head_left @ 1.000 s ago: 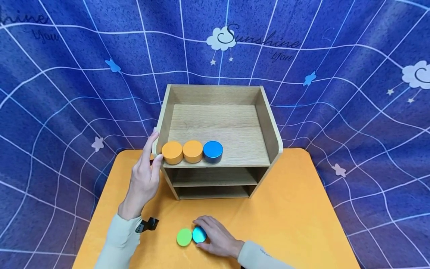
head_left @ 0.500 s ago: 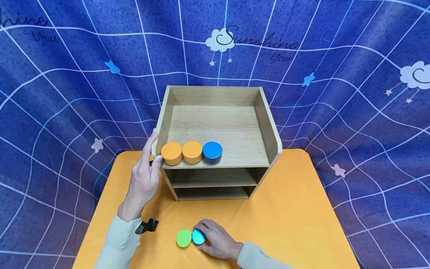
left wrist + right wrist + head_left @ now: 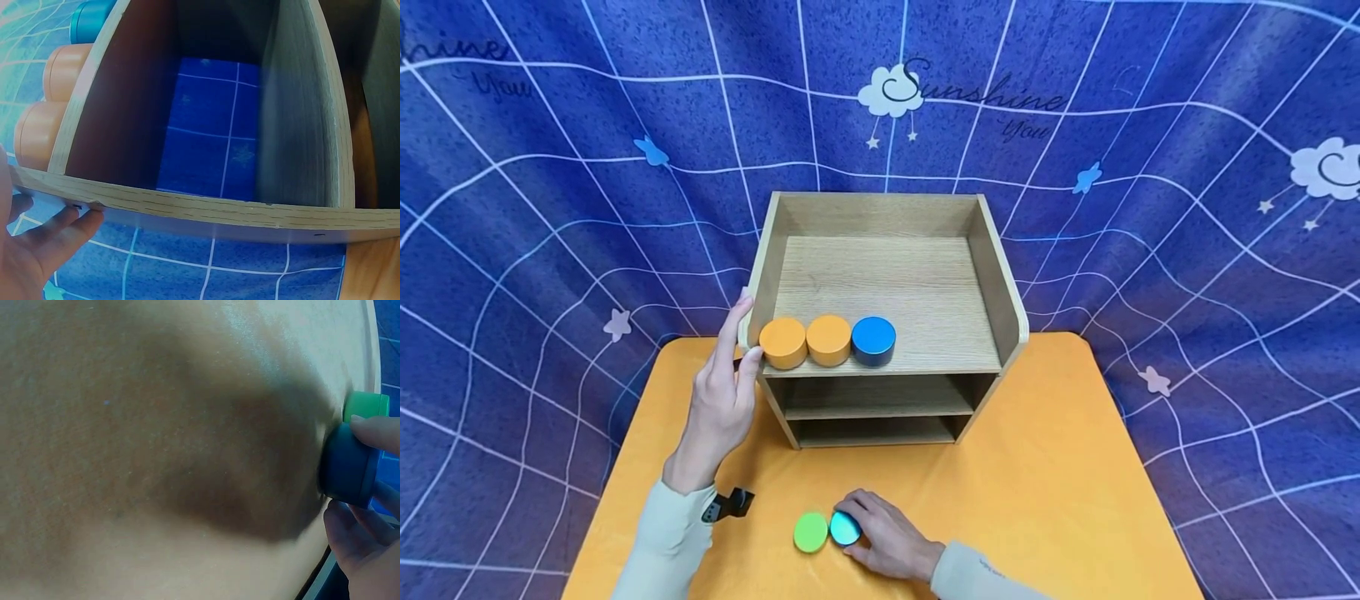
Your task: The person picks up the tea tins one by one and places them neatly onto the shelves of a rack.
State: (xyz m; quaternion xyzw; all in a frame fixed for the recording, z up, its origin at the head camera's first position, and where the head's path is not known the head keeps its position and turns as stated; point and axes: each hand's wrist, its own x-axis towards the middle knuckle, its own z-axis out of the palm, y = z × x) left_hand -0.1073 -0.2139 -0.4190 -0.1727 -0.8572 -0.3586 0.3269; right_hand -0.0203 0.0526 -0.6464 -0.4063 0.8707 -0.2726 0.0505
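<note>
My right hand [image 3: 891, 535] grips a small round container with a shiny light-blue top [image 3: 846, 528] on the orange tabletop. Thumb and fingers sit on opposite sides of it, as the right wrist view also shows. A round green-topped container [image 3: 810, 532] stands close against it on the left. My left hand [image 3: 718, 404] holds the front of the left side panel of a wooden shelf unit [image 3: 880, 275], its thumb at the front edge and its fingers along the outer face [image 3: 69, 234]. Beside that thumb, two orange round containers [image 3: 783, 342] and a dark-blue one [image 3: 873, 341] stand in a row.
Below the shelf's top deck are two open compartments [image 3: 880, 396]. A blue curtain with white lines [image 3: 880, 125] hangs behind and on both sides. Orange cloth [image 3: 1045, 467] covers the table. A black strap device [image 3: 730, 504] is on my left wrist.
The right hand has shifted very slightly, with its fingers closer round the light-blue-topped container. My left hand stays on the shelf panel, and the containers on top have not moved.
</note>
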